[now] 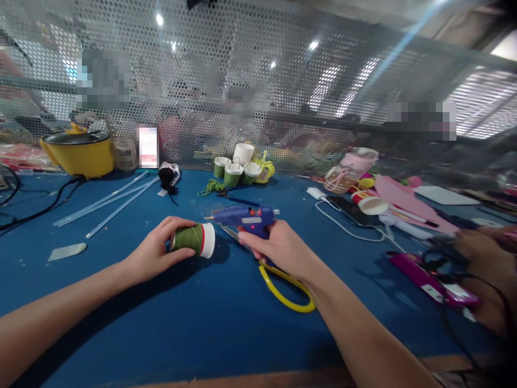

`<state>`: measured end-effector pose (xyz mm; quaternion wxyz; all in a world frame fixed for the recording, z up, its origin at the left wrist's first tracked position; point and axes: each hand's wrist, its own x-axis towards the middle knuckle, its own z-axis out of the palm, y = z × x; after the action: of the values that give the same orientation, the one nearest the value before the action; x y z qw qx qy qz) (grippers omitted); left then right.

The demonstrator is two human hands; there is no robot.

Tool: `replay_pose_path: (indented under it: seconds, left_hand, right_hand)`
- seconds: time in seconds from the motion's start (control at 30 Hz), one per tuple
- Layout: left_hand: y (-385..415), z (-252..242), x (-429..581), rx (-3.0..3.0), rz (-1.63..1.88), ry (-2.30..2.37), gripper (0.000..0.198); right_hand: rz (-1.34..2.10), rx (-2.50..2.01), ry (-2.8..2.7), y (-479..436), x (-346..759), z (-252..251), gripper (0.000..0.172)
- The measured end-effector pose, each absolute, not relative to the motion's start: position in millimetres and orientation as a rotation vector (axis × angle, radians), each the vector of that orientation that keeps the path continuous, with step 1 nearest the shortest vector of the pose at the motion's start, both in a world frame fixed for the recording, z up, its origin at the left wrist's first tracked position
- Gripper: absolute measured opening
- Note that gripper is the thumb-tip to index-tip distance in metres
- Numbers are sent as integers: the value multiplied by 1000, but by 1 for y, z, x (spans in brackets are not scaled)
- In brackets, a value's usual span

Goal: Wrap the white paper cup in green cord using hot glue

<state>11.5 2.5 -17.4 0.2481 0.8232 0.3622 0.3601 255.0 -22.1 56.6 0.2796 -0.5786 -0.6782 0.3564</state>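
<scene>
On its side in my left hand (161, 245) lies a paper cup (189, 240) wrapped in green yarn, with a red band and a white rim. My fingers are closed around its far end, and the rim points right. My right hand (280, 245) grips a blue hot glue gun (242, 216), whose nozzle points left above the cup's rim, apart from it. Scissors with yellow handles (286, 293) show beneath that hand, the blades pointing left; whether they are also held or lie on the table I cannot tell.
Several yarn-wrapped cups (233, 175) stand at the back beside green yarn (212, 187). Clear glue sticks (117, 207) lie left, near a yellow electric pot (78, 153). At right are a phone (351, 210), a purple power strip (432, 280) and another person's arm (488, 264).
</scene>
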Motion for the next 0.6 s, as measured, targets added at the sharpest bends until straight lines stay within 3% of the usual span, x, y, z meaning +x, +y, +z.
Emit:
replay_pose_path:
  seconds: [0.13, 0.6]
  left_hand:
    - [5, -21, 11, 2145, 1002, 994, 38]
    - [6, -24, 10, 2119, 999, 990, 39]
  right_hand:
    - [857, -1612, -1901, -27, 253, 58, 35]
    - [682, -1510, -2028, -32, 251, 57, 27]
